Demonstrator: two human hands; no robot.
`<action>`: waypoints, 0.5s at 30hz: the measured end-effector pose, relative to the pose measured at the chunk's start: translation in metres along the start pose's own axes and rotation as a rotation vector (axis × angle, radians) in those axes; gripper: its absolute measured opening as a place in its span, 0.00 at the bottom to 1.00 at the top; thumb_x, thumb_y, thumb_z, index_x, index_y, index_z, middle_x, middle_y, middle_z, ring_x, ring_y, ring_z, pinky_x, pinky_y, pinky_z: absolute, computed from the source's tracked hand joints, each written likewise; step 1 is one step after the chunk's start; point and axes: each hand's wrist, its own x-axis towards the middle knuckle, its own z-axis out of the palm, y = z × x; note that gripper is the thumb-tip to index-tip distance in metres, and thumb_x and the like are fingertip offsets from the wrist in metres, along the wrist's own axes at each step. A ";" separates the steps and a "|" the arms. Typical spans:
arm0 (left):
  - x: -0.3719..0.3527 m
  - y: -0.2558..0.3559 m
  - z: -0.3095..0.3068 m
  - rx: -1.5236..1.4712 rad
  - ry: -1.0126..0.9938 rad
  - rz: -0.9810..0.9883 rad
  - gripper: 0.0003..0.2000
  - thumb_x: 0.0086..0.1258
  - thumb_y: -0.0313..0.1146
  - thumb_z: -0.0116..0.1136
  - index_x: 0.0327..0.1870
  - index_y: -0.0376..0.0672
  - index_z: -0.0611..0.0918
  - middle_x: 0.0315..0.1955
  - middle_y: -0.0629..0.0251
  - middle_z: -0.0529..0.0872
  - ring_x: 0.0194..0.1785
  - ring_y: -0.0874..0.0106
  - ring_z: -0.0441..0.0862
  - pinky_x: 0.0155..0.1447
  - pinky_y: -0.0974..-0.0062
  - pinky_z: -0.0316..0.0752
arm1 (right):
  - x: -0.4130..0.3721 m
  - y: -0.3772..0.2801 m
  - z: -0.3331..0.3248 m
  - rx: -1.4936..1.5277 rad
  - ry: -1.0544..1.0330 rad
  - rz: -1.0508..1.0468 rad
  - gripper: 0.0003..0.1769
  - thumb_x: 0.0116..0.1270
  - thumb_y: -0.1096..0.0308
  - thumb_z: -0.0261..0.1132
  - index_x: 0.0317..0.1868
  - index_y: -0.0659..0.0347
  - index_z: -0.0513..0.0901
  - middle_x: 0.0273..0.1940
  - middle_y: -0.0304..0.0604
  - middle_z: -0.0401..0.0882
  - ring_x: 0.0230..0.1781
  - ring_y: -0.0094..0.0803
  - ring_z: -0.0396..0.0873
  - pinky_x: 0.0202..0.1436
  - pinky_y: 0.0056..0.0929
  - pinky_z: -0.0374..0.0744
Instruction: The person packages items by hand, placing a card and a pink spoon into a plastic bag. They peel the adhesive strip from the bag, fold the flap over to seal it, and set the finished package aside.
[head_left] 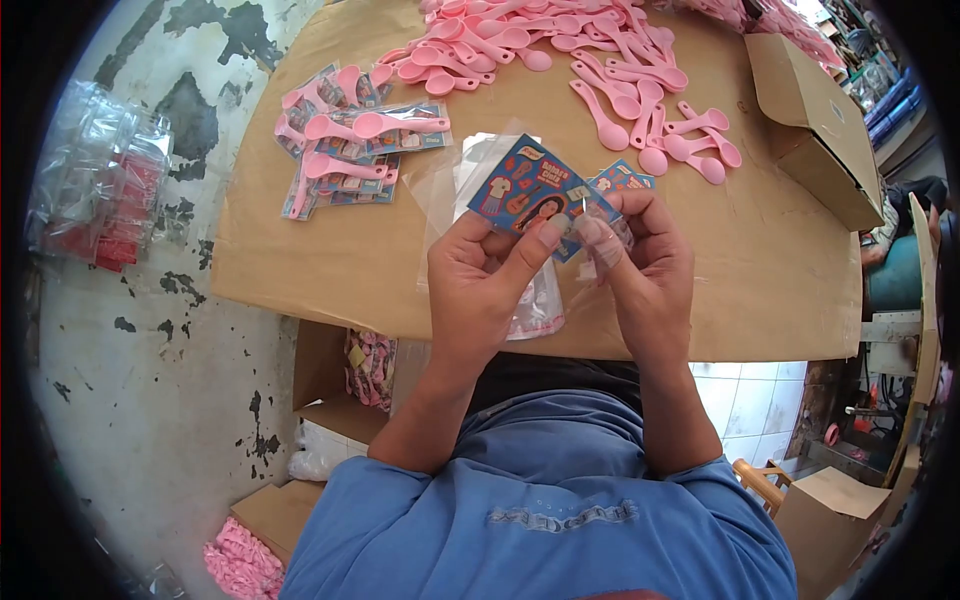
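Note:
A blue printed card (520,190) with small pictures and lettering is held up in front of me, tilted. My left hand (478,285) is closed on its lower edge, thumb across the front. My right hand (645,265) pinches at the card's right corner, with crumpled clear plastic at its fingertips. Behind those fingers shows another blue card (622,177). Clear plastic bags (538,312) lie on the table under my hands. To the left is a pile of packed pink spoons (335,168), bagged with blue cards.
Many loose pink spoons (470,45) cover the far side of the brown table (760,270). A cardboard box (812,130) stands at the right edge. Bundles of plastic bags (100,180) sit at the far left. Below the table, an open carton (325,375) holds pink pieces. Part of another person (880,235) shows at right.

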 end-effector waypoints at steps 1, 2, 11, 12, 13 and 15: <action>0.000 0.000 -0.002 -0.004 -0.017 0.007 0.15 0.75 0.23 0.67 0.60 0.31 0.83 0.52 0.59 0.91 0.54 0.77 0.87 0.61 0.77 0.80 | 0.000 -0.002 0.005 0.027 0.006 0.001 0.11 0.76 0.70 0.70 0.52 0.65 0.81 0.39 0.33 0.85 0.36 0.14 0.79 0.34 0.15 0.75; -0.001 -0.001 -0.005 -0.008 -0.034 0.013 0.15 0.75 0.23 0.67 0.60 0.31 0.83 0.52 0.59 0.90 0.54 0.77 0.86 0.61 0.76 0.80 | -0.001 -0.005 0.011 0.054 0.011 0.003 0.11 0.76 0.70 0.70 0.52 0.65 0.81 0.39 0.34 0.85 0.36 0.14 0.80 0.34 0.15 0.76; 0.006 0.017 0.009 -0.468 -0.120 0.040 0.31 0.81 0.23 0.49 0.83 0.48 0.59 0.72 0.42 0.74 0.76 0.53 0.73 0.76 0.52 0.74 | -0.021 -0.012 0.009 0.033 -0.074 0.152 0.09 0.75 0.72 0.71 0.50 0.65 0.82 0.37 0.36 0.86 0.32 0.15 0.81 0.30 0.15 0.78; 0.006 0.018 0.009 -0.482 -0.146 0.057 0.33 0.82 0.24 0.47 0.85 0.52 0.55 0.74 0.40 0.71 0.78 0.49 0.69 0.77 0.46 0.73 | -0.023 -0.014 0.009 0.033 -0.084 0.179 0.09 0.74 0.72 0.71 0.49 0.64 0.82 0.36 0.35 0.86 0.32 0.14 0.81 0.29 0.15 0.77; 0.006 0.018 0.011 -0.518 -0.156 0.058 0.32 0.82 0.24 0.47 0.85 0.53 0.55 0.73 0.40 0.72 0.78 0.50 0.71 0.77 0.47 0.73 | -0.024 -0.014 0.011 0.053 -0.080 0.188 0.09 0.74 0.72 0.72 0.48 0.64 0.81 0.36 0.35 0.85 0.31 0.14 0.81 0.29 0.15 0.76; 0.006 0.018 0.014 -0.588 -0.176 0.061 0.32 0.83 0.25 0.46 0.85 0.56 0.56 0.71 0.40 0.74 0.76 0.51 0.73 0.77 0.48 0.74 | -0.026 -0.015 0.014 0.094 -0.071 0.208 0.09 0.73 0.72 0.73 0.47 0.62 0.81 0.35 0.34 0.85 0.31 0.13 0.80 0.29 0.14 0.75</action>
